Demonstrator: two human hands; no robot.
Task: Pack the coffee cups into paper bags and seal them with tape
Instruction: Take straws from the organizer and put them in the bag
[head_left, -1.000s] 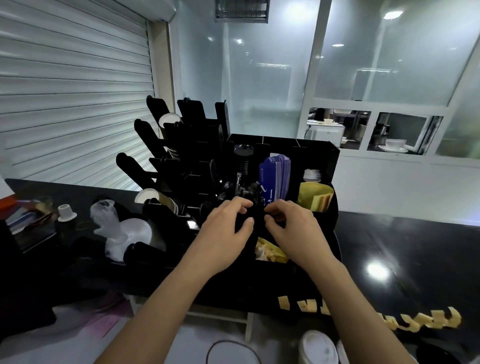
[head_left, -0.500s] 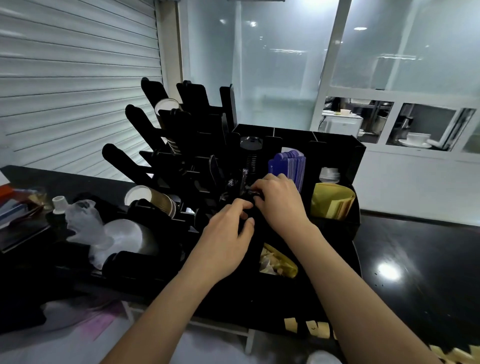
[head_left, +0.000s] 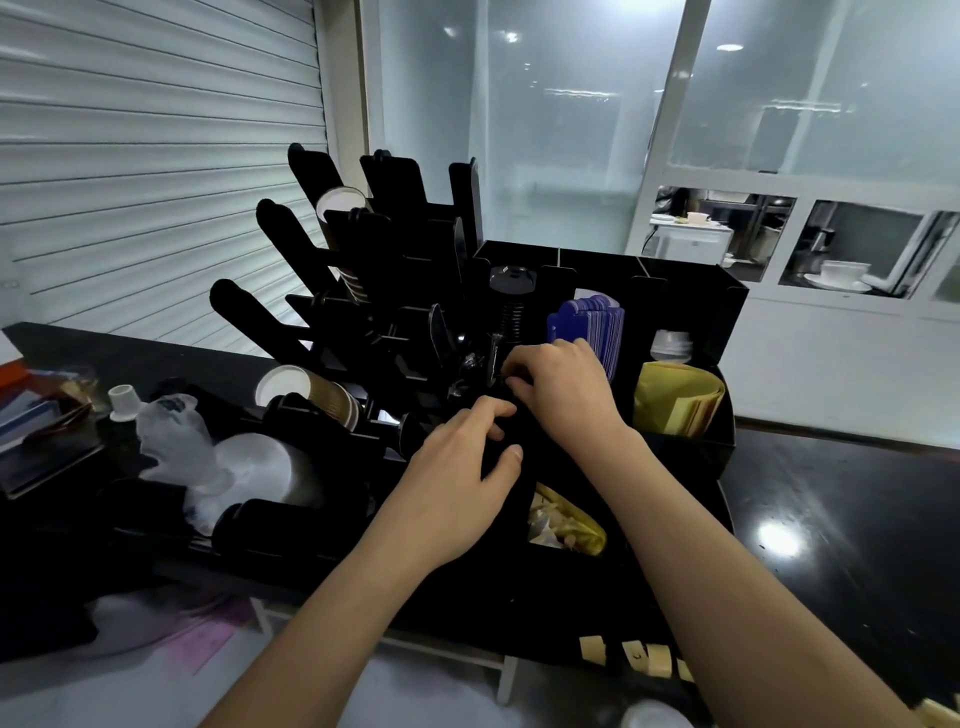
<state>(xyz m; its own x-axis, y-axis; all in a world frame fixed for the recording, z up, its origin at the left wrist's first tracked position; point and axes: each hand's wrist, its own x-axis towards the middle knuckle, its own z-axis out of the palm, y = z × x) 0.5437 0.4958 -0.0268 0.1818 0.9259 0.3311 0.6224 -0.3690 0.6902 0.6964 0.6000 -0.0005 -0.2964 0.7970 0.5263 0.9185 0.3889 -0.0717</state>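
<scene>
Right hand (head_left: 563, 395) fingers curled, contents unclear | left hand (head_left: 462, 478) grips dark divider, nearer | cup stack (head_left: 317, 397) lies left, axis sideways

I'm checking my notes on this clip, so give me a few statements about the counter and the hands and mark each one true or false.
1. Both hands are at the middle of the black organizer. True: the left hand and the right hand meet there.
2. The purple cards lie flat on the counter. False: they stand upright in the organizer.
3. Yellow folded paper sits right of the right hand. True.
4. The left hand holds a paper cup. False: the paper cups lie in the rack to its left, untouched.
</scene>
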